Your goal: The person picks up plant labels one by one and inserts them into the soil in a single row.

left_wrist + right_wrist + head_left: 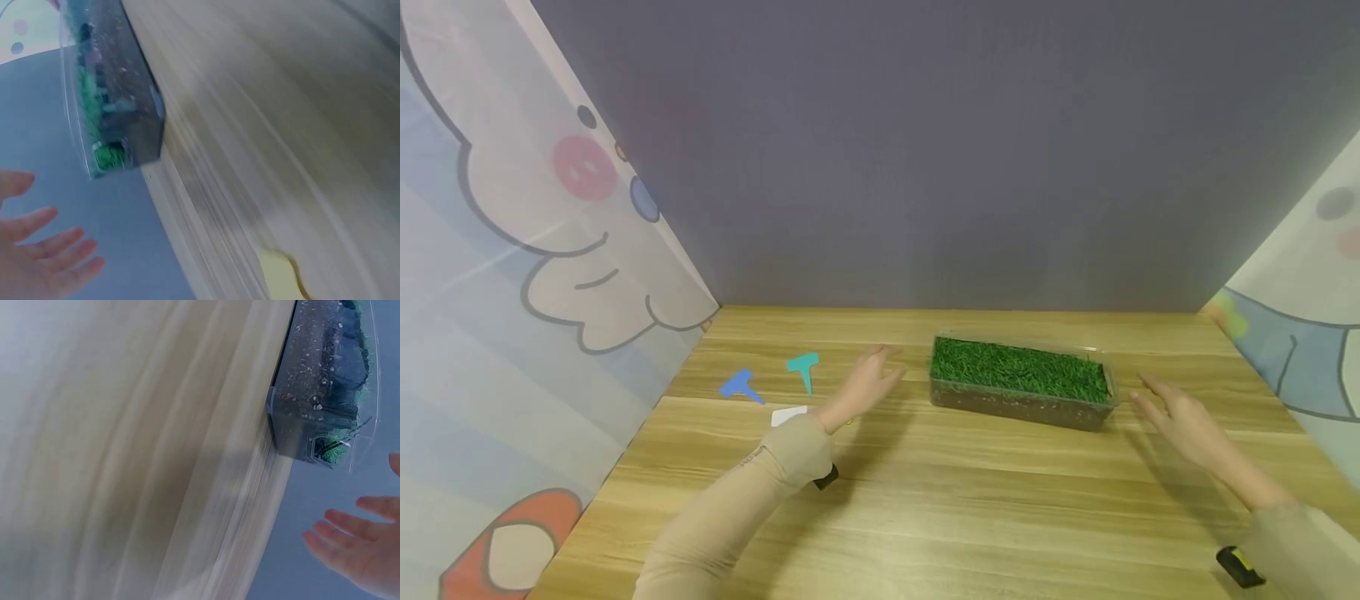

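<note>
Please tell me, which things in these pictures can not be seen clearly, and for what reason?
- White flat tag: head view, partly hidden behind the left hand's sleeve; its shape is unclear.
- Small yellow thing on the wooden table: left wrist view, cut by the bottom edge and blurred; cannot identify.
- Clear plastic tray of green grass and soil: both wrist views blurred; its far side hidden in head view.
- Right hand: right wrist view shows only fingertips, cut by the edge.
</note>
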A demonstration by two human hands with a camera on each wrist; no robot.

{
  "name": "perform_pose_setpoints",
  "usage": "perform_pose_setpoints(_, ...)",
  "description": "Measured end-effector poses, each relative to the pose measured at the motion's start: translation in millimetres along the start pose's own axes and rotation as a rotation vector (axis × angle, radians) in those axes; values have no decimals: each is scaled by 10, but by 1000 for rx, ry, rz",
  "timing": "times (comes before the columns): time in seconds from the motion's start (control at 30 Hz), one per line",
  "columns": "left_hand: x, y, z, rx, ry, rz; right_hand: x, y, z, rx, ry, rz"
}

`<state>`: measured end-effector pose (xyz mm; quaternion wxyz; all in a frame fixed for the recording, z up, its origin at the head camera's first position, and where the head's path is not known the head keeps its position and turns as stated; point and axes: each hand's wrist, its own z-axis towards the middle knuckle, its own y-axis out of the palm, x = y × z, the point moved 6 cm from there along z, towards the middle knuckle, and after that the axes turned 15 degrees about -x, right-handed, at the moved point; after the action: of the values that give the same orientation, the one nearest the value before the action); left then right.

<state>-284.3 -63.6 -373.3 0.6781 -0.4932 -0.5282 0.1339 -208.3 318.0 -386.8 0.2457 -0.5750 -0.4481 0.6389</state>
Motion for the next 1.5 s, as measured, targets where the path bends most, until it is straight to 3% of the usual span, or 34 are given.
perform_pose_setpoints(0.3,51,128,303,48,-70,-311,38,-12,127,-56,58,115)
perform_pose_setpoints(0.53,41,236,446,81,-134,-467,92,23,197,-110,91,284)
perform_pose_setpoints(0.77,13,341,524,69,-169,-659,111,42,236,-73,150,410)
perform_pose_setpoints(1.17,-23,372,548,61,-216,-811,57,51,310,-84,157,515)
perform_pose_setpoints(1.33,-64,375,533,46,-251,-845,43,70,328,-93,159,553)
perform_pose_setpoints(1.5,-64,361,539,25,-245,-842,27,72,329,-88,159,600)
